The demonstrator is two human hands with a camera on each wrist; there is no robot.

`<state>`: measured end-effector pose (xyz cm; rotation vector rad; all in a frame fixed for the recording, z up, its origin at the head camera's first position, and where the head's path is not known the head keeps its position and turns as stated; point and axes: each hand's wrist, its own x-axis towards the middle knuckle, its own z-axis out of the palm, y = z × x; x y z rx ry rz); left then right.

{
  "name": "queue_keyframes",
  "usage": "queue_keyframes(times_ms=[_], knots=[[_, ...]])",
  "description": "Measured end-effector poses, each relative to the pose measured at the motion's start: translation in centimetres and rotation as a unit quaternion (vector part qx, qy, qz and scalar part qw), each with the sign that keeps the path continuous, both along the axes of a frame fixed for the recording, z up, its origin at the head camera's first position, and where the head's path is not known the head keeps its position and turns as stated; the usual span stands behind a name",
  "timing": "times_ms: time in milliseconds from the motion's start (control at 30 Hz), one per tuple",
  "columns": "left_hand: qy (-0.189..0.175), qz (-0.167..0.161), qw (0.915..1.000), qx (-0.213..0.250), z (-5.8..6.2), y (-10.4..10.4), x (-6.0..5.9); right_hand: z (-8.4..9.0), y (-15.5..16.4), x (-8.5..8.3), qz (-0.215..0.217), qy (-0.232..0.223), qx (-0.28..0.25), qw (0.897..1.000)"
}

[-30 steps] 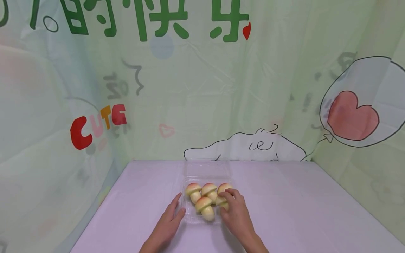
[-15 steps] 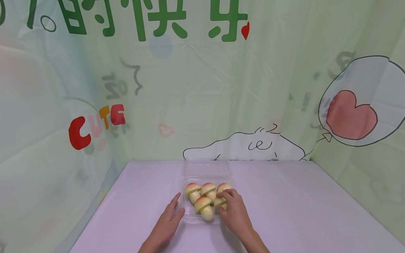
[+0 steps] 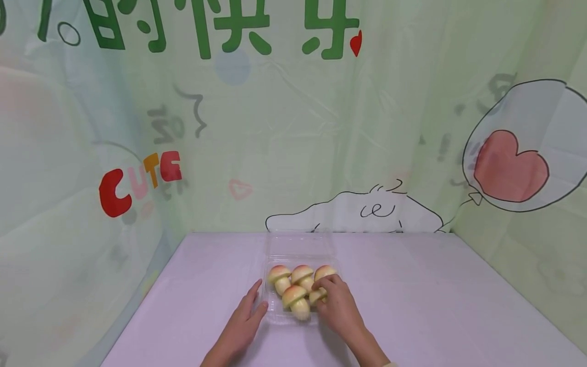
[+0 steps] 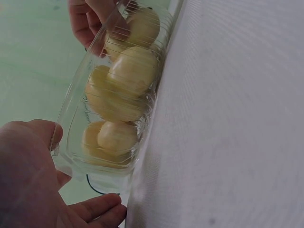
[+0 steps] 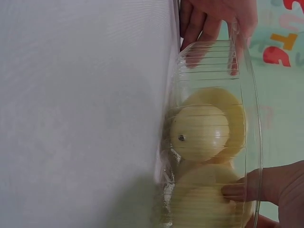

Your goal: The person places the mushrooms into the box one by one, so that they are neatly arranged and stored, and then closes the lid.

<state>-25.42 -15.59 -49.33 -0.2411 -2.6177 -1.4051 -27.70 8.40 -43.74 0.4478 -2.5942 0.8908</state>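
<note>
Backdrop (image 3: 293, 127) in head view, buns' (image 4: 128, 71) undersides wrist-side

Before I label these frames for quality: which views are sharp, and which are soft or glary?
Head view: evenly lit and sharp, edges bowed by the wide lens. Left wrist view: left hand blurred up close, clear box sharper. Right wrist view: box wall streaked with glare, mushroom buns hazy behind it.
</note>
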Motion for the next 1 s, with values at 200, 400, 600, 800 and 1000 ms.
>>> queue_keyframes(times_ms=[200, 400, 600, 800, 1000], knots=[[0.004, 0.002, 1.0, 0.001, -0.13, -0.07, 0.0, -0.03, -0.06, -0.01, 0.008, -0.002, -0.005, 1.0], [0.001, 0.003, 1.0, 0.003, -0.26, -0.01, -0.02, -0.26, 0.07, -0.06, 0.011, 0.006, -0.005, 1.0], [0.005, 0.001, 1.0, 0.001, -0.22, 0.07, 0.0, -0.28, 0.29, -0.02, 0.013, 0.001, -0.005, 1.0], [0.006, -0.003, 1.0, 0.003, -0.16, 0.04, -0.02, -0.16, 0.44, 0.05, 0.022, 0.005, -0.008, 1.0], [0.007, -0.005, 1.0, 0.002, -0.11, -0.01, -0.02, -0.11, 0.45, 0.17, 0.029, 0.007, -0.005, 1.0]])
